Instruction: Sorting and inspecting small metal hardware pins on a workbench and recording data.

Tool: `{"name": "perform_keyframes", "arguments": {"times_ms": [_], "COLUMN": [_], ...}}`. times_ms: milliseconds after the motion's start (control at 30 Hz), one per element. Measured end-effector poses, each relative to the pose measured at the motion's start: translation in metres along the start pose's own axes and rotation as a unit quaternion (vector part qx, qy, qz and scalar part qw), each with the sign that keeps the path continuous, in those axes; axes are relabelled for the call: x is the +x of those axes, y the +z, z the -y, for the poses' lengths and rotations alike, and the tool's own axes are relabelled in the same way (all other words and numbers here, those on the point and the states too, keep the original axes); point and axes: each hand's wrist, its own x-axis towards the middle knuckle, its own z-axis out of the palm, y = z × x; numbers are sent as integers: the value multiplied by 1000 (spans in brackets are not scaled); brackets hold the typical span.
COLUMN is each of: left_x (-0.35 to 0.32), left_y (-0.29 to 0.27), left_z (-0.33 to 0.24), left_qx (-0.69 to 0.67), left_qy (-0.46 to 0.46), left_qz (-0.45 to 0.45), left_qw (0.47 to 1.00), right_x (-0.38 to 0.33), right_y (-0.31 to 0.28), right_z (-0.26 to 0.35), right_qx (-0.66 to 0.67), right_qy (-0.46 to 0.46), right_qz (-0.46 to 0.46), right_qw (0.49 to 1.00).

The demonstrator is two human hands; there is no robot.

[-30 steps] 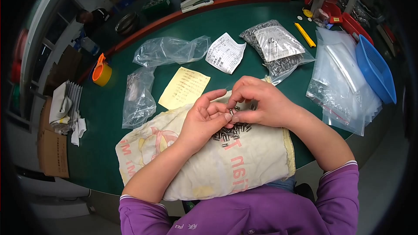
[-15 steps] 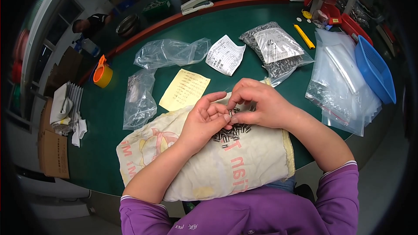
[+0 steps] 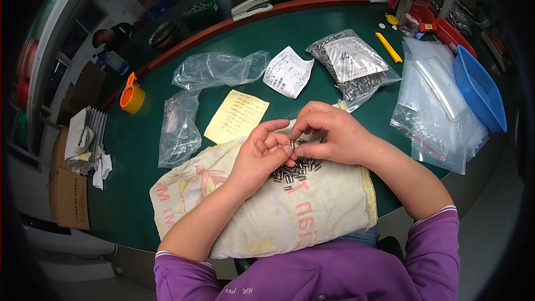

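Note:
Over a cream cloth (image 3: 245, 226) with pink print, my two hands meet at the fingertips. My left hand (image 3: 264, 149) has its thumb and curled fingers closed near a small metal cylinder (image 3: 293, 144). My right hand (image 3: 334, 134) pinches at this same piece with thumb and forefinger; the fingers partly hide it. Just under the hands lies a loose pile of short, dark, shiny metal cylinders (image 3: 298, 173), one of them a little apart at the near side.
Beyond the cloth on the green table (image 3: 234, 38) lie a yellow note (image 3: 237, 116), a white slip (image 3: 288, 72), crumpled clear bags (image 3: 220, 68) and a filled bag of metal pieces (image 3: 365, 86). At right are flat plastic bags (image 3: 432, 106), a blue tray (image 3: 479, 89) and a yellow cutter (image 3: 388, 48).
Both hands keep nearly the same pose, with only slight finger movement at the small metal cylinder. In the far left, a person has shifted slightly leftward.

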Motion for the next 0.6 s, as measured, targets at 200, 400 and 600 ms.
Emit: {"name": "perform_keyframes", "arguments": {"times_ms": [200, 400, 600], "left_x": [0, 0, 1], "left_y": [1, 1, -1], "left_z": [-1, -1, 0], "left_qx": [-10, -10, -12], "left_qy": [-1, -1, -5], "left_qz": [-4, 0, -8], "left_qw": [1000, 1000, 1000], "right_x": [0, 0, 0], "right_y": [0, 1, 2], "right_z": [-1, 0, 1], "right_qx": [1, 9, 10], "right_qy": [5, 8, 16], "right_qz": [1, 3, -15], "right_qw": [1000, 1000, 1000]}}
